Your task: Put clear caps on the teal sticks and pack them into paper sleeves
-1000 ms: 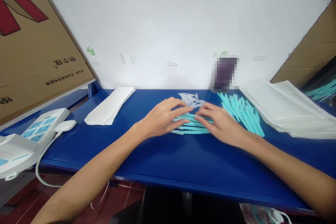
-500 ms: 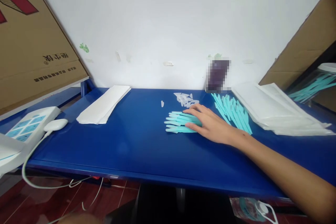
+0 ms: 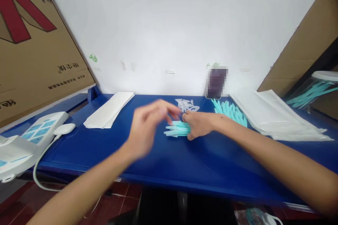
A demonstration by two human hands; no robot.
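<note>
My right hand (image 3: pixel 199 123) is closed around a small bunch of teal plastic sticks (image 3: pixel 176 129) that lies on the blue table (image 3: pixel 158 154). My left hand (image 3: pixel 148 126) is blurred by motion, raised just above the table to the left of the bunch, fingers apart and holding nothing. A little heap of small clear plastic caps (image 3: pixel 187 105) lies just behind the bunch. More teal sticks (image 3: pixel 231 110) are spread in a row to the right of my right hand.
A stack of white sleeves (image 3: pixel 109 109) lies at the back left, flat clear bags (image 3: pixel 271 114) at the right. A white power strip (image 3: pixel 29 137) and plug (image 3: pixel 64 128) sit at the left edge. Cardboard boxes (image 3: pixel 34 49) flank both sides; a jar of teal sticks (image 3: pixel 315 89) stands far right.
My left hand left the view half a second ago and has come back in towards the bunch. My right hand went from lying flat on the sticks to gripping them.
</note>
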